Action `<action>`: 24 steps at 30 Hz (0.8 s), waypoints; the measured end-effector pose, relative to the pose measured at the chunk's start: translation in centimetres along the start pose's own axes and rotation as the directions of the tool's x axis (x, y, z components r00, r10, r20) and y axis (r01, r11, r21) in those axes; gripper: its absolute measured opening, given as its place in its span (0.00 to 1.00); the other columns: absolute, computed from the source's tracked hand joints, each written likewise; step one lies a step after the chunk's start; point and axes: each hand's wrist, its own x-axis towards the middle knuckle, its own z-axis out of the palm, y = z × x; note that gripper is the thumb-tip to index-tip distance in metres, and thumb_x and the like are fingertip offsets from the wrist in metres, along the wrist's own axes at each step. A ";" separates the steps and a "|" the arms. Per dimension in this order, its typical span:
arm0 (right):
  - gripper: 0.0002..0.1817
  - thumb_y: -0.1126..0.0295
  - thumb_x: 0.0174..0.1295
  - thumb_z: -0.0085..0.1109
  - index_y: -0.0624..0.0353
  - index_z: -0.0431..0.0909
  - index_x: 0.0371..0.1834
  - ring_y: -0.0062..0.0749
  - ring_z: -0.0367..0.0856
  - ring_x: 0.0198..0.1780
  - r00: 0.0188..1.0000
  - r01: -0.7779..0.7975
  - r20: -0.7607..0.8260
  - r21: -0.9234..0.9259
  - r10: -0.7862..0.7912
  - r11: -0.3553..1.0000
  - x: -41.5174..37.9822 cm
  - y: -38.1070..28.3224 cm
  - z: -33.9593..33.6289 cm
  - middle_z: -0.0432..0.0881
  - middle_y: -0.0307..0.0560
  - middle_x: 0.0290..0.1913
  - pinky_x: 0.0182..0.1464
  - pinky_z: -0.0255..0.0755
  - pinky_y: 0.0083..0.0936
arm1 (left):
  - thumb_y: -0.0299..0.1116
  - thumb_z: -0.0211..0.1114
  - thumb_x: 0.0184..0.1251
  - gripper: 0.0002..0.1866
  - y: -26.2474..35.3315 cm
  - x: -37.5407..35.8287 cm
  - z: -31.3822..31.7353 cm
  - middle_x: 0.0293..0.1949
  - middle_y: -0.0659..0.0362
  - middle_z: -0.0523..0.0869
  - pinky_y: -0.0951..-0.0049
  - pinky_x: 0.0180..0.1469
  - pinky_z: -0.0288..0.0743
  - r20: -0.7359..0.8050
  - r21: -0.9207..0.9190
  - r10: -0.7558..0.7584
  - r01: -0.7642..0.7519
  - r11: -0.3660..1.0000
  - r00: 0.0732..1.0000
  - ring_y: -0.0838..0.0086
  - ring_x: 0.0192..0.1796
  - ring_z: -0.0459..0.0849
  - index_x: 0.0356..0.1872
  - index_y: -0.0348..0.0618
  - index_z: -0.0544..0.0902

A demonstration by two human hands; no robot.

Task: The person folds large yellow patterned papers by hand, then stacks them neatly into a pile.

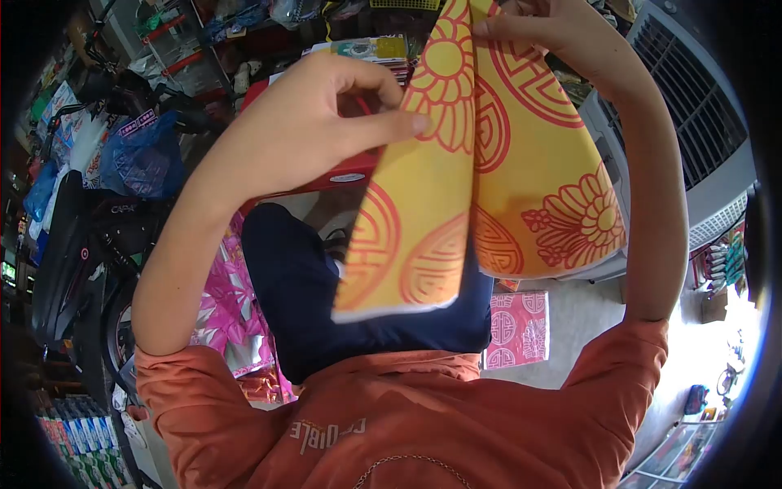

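Observation:
A yellow sheet of wrapping paper (544, 155) with red flower and round motifs hangs folded in front of my chest, its lower edges spread apart. My left hand (326, 114) pinches the left edge of its narrow front flap, with the thumb lying on the printed face. Up at the top edge, my right hand (546, 28) grips the fold, and part of its fingers is cut off by the frame. Behind the paper, a red table (314, 181) bears a stack of printed packets (379, 50).
A black motorbike (77, 253) with a blue plastic bag (147, 155) stands at left. Pink floral packaging (224, 306) lies by my leg. A pink patterned packet (521, 330) rests on the floor (574, 322). A grey air cooler (692, 122) is at right.

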 end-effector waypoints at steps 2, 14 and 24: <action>0.19 0.61 0.68 0.71 0.68 0.83 0.49 0.16 0.80 0.33 1.000 -0.010 -0.021 0.036 0.011 0.999 0.1 1.0 -0.2 0.86 0.38 0.32 0.37 0.72 0.17 | 0.37 0.73 0.74 0.12 0.3 -0.1 -0.9 0.35 0.67 0.89 0.83 0.39 0.73 -0.008 0.047 -0.032 0.032 0.998 0.999 0.89 0.36 0.82 0.40 0.37 0.88; 0.13 0.62 0.65 0.72 0.62 0.87 0.40 0.15 0.79 0.34 0.920 -0.140 0.387 0.179 0.061 0.974 -5.9 7.5 4.3 0.83 0.32 0.30 0.40 0.71 0.19 | 0.38 0.71 0.75 0.12 1.5 -1.5 -7.6 0.39 0.65 0.88 0.79 0.51 0.77 -0.064 0.383 -0.113 0.129 0.915 0.991 0.85 0.45 0.86 0.46 0.39 0.84; 0.09 0.69 0.62 0.73 0.62 0.83 0.35 0.18 0.81 0.35 0.868 -0.104 0.496 0.125 0.029 0.987 -9.6 9.1 4.0 0.82 0.37 0.32 0.39 0.73 0.24 | 0.35 0.75 0.71 0.11 0.9 -5.1 -12.6 0.36 0.66 0.88 0.79 0.47 0.77 0.006 0.554 -0.226 0.185 0.811 0.974 0.85 0.42 0.85 0.42 0.39 0.84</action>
